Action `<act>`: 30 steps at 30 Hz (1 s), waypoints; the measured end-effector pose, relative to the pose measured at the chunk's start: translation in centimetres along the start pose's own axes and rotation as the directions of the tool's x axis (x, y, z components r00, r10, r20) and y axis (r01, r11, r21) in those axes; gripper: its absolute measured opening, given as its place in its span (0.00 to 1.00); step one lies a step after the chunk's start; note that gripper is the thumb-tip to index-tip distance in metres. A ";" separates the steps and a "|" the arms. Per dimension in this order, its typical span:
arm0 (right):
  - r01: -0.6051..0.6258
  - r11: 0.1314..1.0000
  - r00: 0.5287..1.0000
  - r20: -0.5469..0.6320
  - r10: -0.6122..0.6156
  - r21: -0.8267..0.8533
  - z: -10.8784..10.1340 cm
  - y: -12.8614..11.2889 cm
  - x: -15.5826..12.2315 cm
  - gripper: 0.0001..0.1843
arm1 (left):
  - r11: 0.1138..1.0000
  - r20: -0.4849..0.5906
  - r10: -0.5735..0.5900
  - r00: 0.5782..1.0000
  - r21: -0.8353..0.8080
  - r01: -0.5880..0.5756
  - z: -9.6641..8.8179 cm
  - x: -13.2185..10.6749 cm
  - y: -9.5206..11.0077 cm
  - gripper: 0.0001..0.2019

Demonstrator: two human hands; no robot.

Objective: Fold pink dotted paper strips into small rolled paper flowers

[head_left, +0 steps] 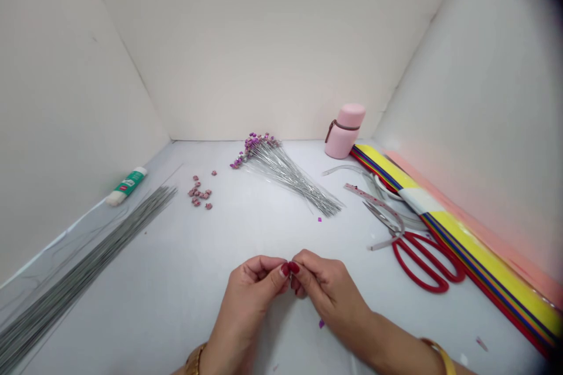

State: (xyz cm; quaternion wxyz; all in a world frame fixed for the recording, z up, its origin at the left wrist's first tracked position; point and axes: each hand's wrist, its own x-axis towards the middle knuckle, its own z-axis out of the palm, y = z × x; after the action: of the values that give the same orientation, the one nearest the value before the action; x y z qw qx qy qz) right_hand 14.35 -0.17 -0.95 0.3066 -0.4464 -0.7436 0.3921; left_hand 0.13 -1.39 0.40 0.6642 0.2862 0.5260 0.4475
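My left hand (253,293) and my right hand (325,284) meet at the fingertips above the white work surface (185,234). Both pinch something very small and thin, probably a wire end, mostly hidden by the red-nailed fingers. A purple scrap (321,323) lies just below my right hand. Farther ahead, a bundle of silver wire stems (281,176) has purple beaded tips. To the left of it lie several small pink-purple beads (199,193). Red-handled scissors (422,263) rest to the right of my right hand.
White walls enclose the surface. A bundle of grey wires (83,269) lies at the left, beside a green-labelled glue stick (126,186). A pink flask (345,132) stands at the back. Striped yellow paper strips (479,246) and a tape measure (373,205) lie at the right.
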 end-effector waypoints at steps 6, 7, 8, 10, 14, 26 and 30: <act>0.035 0.983 0.998 -0.046 -0.044 -0.182 0.1 -0.3 -0.2 0.15 | 0.946 -0.008 0.222 0.975 0.246 -0.213 -0.1 -0.2 -0.3 0.04; 0.027 0.981 0.998 -0.056 -0.039 -0.193 0.1 -0.3 -0.2 0.15 | 0.915 0.011 0.284 0.959 0.294 -0.275 -0.2 -0.3 -0.4 0.04; 0.019 0.980 0.997 -0.067 -0.033 -0.197 0.1 -0.3 -0.1 0.15 | 0.879 0.036 0.346 0.937 0.336 -0.338 -0.2 -0.4 -0.5 0.04; 0.007 0.982 0.996 -0.088 -0.024 -0.189 0.1 -0.4 0.0 0.15 | 0.811 0.090 0.440 0.893 0.386 -0.439 -0.3 -0.6 -0.7 0.05; 0.001 0.991 0.995 -0.101 -0.015 -0.130 0.1 -0.2 0.1 0.15 | 0.817 0.140 0.444 0.885 0.342 -0.464 -0.3 -0.7 -0.4 0.06; -0.053 0.988 0.998 -0.015 0.056 0.145 0.0 -0.1 0.2 0.17 | 0.987 0.175 0.086 0.981 0.119 -0.108 -0.6 -0.2 1.1 0.05; -0.058 0.979 0.998 0.012 0.056 0.193 0.0 -0.3 0.3 0.18 | 0.996 0.236 0.028 0.971 0.074 -0.046 -0.7 -0.1 1.8 0.05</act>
State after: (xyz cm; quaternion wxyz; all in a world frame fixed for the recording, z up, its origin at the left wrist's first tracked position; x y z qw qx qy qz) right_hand 14.09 0.02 -0.67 0.3348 -0.4343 -0.6898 0.4727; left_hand -1.05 -0.76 1.79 0.7014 0.3729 0.4557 0.4016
